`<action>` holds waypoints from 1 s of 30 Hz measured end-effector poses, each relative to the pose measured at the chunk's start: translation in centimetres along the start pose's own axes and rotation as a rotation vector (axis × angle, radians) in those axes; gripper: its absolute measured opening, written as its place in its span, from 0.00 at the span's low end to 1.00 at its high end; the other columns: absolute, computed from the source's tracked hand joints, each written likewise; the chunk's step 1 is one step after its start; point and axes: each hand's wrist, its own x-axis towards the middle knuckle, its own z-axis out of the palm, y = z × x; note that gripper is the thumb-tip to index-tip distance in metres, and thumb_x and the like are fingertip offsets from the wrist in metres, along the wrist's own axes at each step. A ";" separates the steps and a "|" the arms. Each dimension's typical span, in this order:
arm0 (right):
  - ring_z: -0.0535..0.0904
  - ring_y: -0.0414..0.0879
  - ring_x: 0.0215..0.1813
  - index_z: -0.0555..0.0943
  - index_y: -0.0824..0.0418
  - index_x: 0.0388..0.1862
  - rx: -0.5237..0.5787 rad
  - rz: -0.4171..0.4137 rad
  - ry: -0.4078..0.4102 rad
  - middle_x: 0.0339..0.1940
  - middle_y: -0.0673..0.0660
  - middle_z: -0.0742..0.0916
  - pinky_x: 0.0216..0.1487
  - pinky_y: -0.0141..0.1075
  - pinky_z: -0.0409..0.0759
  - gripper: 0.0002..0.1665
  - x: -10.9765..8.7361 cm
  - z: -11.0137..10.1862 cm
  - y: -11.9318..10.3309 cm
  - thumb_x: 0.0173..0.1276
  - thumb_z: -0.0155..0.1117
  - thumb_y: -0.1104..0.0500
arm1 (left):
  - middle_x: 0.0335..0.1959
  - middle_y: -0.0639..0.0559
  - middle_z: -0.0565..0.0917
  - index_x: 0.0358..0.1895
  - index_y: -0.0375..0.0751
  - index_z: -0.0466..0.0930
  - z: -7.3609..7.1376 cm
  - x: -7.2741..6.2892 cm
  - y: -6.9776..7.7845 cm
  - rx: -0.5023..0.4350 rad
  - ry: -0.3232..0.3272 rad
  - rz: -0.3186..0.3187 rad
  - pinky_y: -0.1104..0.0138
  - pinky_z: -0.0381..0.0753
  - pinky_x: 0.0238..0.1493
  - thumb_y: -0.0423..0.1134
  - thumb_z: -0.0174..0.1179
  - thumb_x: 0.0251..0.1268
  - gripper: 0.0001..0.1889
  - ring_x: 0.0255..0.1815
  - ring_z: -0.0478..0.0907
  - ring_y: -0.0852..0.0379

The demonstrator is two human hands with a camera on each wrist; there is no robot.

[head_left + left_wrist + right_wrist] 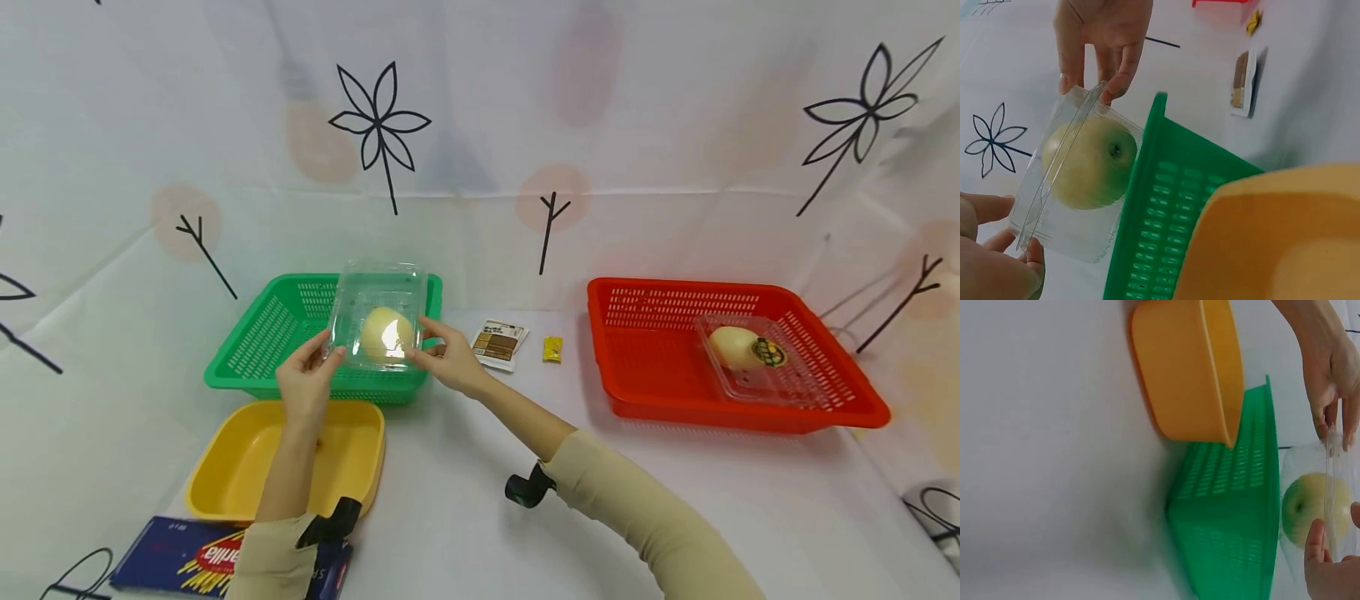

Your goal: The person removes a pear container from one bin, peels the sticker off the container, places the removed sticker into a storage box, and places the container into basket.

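Observation:
A clear plastic clamshell box (352, 304) with one pale yellow-green fruit (384, 335) inside is held above the green basket (247, 350). My left hand (306, 379) pinches the box's near left edge between thumb and fingers. At its right edge, my right hand (450, 357) pinches the rim in the same way. Seen in the left wrist view, the fruit (1091, 164) shows a dark dimple, and the lid and base meet along the pinched rim. The box is tilted and overlaps the basket's rim in both wrist views.
A yellow tub (225, 467) stands before the green basket, with a blue pasta box (168, 554) nearer still. Right of the basket lie a brown-and-white packet (498, 343) and a small yellow sachet (552, 349). A red basket (652, 375) at right holds another clear fruit box (787, 383).

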 end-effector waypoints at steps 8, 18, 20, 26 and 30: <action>0.82 0.58 0.46 0.58 0.66 0.72 0.028 0.122 -0.035 0.58 0.68 0.73 0.44 0.37 0.81 0.37 1.7 1.0 1.0 0.66 0.60 0.66 | 0.55 0.43 0.73 0.60 0.29 0.72 -0.3 1.4 -1.4 -0.024 0.063 -0.093 0.83 0.73 0.43 0.28 0.56 0.64 0.20 0.47 0.70 0.63; 0.80 0.58 0.52 0.57 0.66 0.73 0.004 0.237 -0.077 0.64 0.67 0.71 0.55 0.43 0.77 0.39 4.1 2.6 0.9 0.66 0.61 0.62 | 0.57 0.38 0.75 0.59 0.29 0.73 -1.3 4.1 -2.9 0.067 0.116 -0.148 0.77 0.71 0.43 0.29 0.55 0.64 0.19 0.42 0.68 0.67; 0.81 0.57 0.51 0.56 0.66 0.73 -0.007 0.269 -0.096 0.65 0.67 0.70 0.57 0.43 0.75 0.40 4.5 2.9 0.8 0.66 0.62 0.60 | 0.59 0.37 0.74 0.59 0.30 0.73 -1.7 4.6 -3.1 0.121 0.105 -0.172 0.73 0.71 0.48 0.31 0.55 0.65 0.19 0.43 0.68 0.68; 0.77 0.58 0.57 0.54 0.67 0.73 0.177 0.412 -0.109 0.68 0.70 0.66 0.57 0.42 0.76 0.41 5.7 3.8 0.6 0.67 0.62 0.60 | 0.60 0.38 0.73 0.61 0.33 0.72 -2.6 5.5 -3.3 0.228 0.090 -0.241 0.60 0.71 0.57 0.35 0.53 0.67 0.20 0.56 0.69 0.52; 0.73 0.61 0.61 0.53 0.69 0.73 0.319 0.466 -0.085 0.69 0.71 0.64 0.56 0.39 0.76 0.41 6.3 4.3 0.7 0.67 0.60 0.62 | 0.61 0.37 0.72 0.62 0.33 0.72 -2.9 6.0 -3.3 0.278 0.095 -0.269 0.55 0.70 0.60 0.36 0.52 0.68 0.21 0.62 0.68 0.44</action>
